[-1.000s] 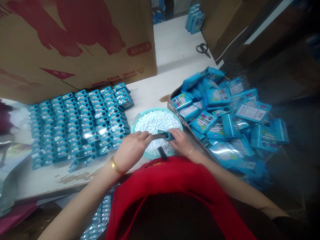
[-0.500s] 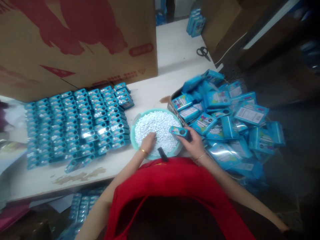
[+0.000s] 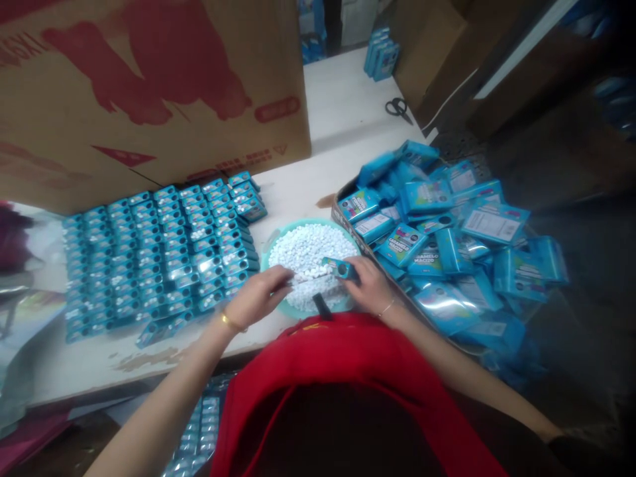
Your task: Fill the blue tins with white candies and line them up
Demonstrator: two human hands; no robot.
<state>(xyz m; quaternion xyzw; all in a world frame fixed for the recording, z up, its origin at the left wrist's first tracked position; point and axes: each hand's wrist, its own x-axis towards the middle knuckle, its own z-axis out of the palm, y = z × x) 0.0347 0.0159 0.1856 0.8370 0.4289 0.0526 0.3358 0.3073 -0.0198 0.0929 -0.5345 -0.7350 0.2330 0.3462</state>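
My right hand (image 3: 370, 285) grips a small blue candy box (image 3: 340, 267), its end with a dark round hole facing up, over the right part of a turquoise bowl (image 3: 267, 255). Small white candies (image 3: 313, 245) fill the bowl. At the bowl's left rim, my left hand (image 3: 263, 291) has its fingers pinched together. A thin pale edge runs from those fingertips toward the box, with candies along it; what it is, I cannot make out.
Rows of upright blue boxes (image 3: 159, 255) cover the table's left. A carton heaped with blue boxes (image 3: 427, 255) sits right of the bowl. A big cardboard box (image 3: 199, 86) stands behind. Scissors (image 3: 399, 109) and several boxes (image 3: 381, 56) lie farther back on the table (image 3: 332, 99).
My left hand has come out of the candies and moved left to the bowl's rim. My right hand has brought the blue box a little left, over the candies. The view has shifted slightly.
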